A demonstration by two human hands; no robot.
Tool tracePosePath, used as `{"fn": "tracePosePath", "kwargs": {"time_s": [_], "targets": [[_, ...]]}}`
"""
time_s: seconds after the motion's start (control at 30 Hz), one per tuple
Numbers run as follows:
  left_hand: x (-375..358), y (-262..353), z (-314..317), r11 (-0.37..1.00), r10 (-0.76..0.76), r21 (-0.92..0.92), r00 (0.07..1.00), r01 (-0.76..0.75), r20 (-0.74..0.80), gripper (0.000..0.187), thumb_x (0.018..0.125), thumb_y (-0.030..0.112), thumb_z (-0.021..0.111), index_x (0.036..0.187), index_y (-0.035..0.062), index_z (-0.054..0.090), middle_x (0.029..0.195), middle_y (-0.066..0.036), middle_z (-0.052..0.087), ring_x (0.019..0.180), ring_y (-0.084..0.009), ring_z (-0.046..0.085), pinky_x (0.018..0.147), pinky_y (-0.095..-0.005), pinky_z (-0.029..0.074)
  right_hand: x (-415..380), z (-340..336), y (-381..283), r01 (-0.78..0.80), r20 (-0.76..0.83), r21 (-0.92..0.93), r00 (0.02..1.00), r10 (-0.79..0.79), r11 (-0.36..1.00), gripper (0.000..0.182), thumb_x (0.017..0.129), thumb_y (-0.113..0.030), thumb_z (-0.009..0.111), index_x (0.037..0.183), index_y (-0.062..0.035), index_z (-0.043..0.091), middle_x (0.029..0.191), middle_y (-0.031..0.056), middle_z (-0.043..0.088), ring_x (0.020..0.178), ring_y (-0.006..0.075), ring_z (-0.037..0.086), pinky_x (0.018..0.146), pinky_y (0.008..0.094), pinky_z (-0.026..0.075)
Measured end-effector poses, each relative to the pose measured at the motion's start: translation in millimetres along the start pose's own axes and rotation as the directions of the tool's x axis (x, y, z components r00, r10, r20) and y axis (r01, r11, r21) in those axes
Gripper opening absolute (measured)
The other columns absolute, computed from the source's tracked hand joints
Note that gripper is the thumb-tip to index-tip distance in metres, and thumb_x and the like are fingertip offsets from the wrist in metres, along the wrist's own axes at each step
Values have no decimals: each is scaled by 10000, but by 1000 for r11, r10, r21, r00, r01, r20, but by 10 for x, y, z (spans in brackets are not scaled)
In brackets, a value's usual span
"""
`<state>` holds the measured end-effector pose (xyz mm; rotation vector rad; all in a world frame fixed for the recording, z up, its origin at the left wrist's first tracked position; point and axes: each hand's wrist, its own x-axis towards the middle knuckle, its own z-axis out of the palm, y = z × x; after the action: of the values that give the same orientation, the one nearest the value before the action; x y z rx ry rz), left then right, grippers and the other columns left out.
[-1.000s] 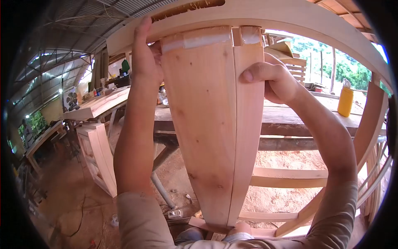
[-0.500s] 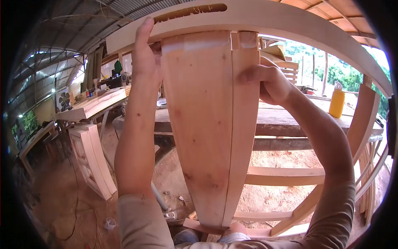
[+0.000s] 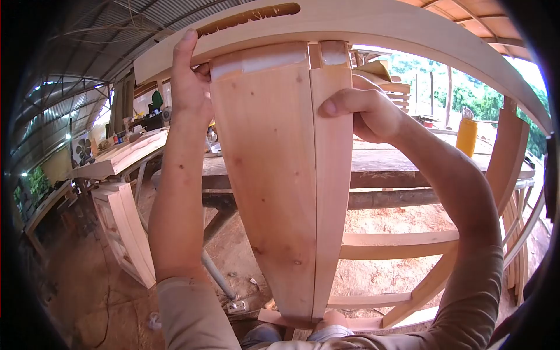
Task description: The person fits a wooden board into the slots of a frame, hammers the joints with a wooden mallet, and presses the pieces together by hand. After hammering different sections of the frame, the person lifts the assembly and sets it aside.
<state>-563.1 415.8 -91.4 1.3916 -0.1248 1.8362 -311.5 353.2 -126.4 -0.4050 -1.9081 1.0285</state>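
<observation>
Across the top runs a long curved wooden rail [image 3: 373, 23] with a slot [image 3: 251, 17] cut through it. Below it stands a wide tapered wooden board [image 3: 268, 175], its pale tenon end up against the rail's underside. A narrow board [image 3: 332, 192] runs alongside its right edge, with a dark seam between them. My left hand [image 3: 192, 87] is closed around the rail's lower left part, thumb up by the slot, other fingers tucked behind at the wide board's edge. My right hand [image 3: 373, 111] grips the narrow board, thumb on its face, fingers partly hidden behind.
Behind the boards is a workbench [image 3: 396, 157] with a yellow bottle [image 3: 466, 137]. Curved frame pieces [image 3: 402, 245] extend at the right. A wooden frame [image 3: 122, 227] leans at the left near another bench [image 3: 122, 154]. A power strip [image 3: 236, 306] lies on the dusty floor.
The rail, boards and both hands appear slightly farther left, as does the background. More of the pale tenon ends shows below the rail. Both hands keep their grip.
</observation>
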Motion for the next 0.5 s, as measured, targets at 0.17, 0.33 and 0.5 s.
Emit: {"fn": "tracePosePath", "kwargs": {"time_s": [0.17, 0.33, 0.5], "targets": [[-34, 22, 21, 997, 39, 62, 997, -35, -63, 655, 749, 529, 687, 1197, 67, 564, 1049, -164, 630, 1005, -235, 599, 874, -381, 486, -28, -28, -8, 7, 56, 6, 998, -8, 1000, 469, 782, -62, 646, 1214, 72, 525, 1175, 144, 605, 1085, 214, 589, 970, 351, 447], [116, -71, -166, 993, 111, 53, 990, -107, -82, 563, 793, 466, 667, 1201, 91, 567, 1178, -104, 589, 1077, -208, 562, 908, -358, 450, -42, -26, 10, -29, 41, 8, 999, 29, 1000, 377, 780, -67, 653, 1126, 69, 592, 1085, 133, 646, 1086, 199, 589, 948, 333, 456], [365, -105, -393, 977, 207, 72, 975, -201, -82, 528, 903, 395, 567, 1291, 39, 521, 1248, -120, 574, 1142, -251, 542, 992, -384, 428, -27, -260, 136, 186, 84, -748, 979, -187, 637, 198, 822, 38, 567, 965, 9, 701, 1021, 83, 692, 981, 183, 643, 899, 322, 484]]}}
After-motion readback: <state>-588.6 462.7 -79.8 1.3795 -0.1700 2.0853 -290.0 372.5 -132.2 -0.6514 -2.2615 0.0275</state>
